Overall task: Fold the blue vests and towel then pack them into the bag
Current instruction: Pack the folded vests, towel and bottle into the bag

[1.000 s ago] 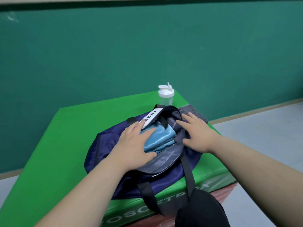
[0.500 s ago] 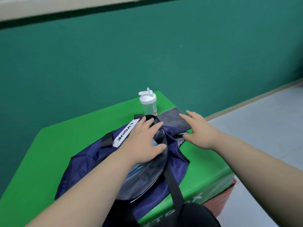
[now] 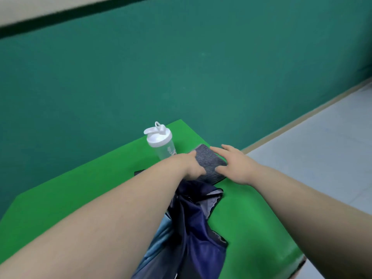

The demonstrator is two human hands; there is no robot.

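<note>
Stage: last item in hand. The vests look packed; the towel is not yet in the bag.
Towel (image 3: 209, 160): grey, ribbed, folded into a compact block. It lies on the far right corner of the green table (image 3: 60, 208), just beyond the bag's mouth and outside it.
Bag (image 3: 199, 244): dark navy, slumped on the table between the forearms, mouth open toward the towel.
Vests (image 3: 159, 244): pale blue cloth shows inside the bag, beside the left forearm. The count and the neatness of the folds cannot be confirmed.
Left hand (image 3: 187, 167): fingers curled over the towel's left edge, thumb on its near side; grasping the towel.
Right hand (image 3: 236, 166): fingers fairly straight along the towel's right edge, thumb resting on top. Whether any finger has got under the cloth cannot be told.
Bottle (image 3: 161, 142): clear with a white cap, upright just left of the towel and close to the left hand.
Done, by judgement: folding of all items; vests stowed.
Outstanding: lift the towel, place it in the bag on the vests.
Risk: the fold may open on lifting; the bottle could be knocked.
</note>
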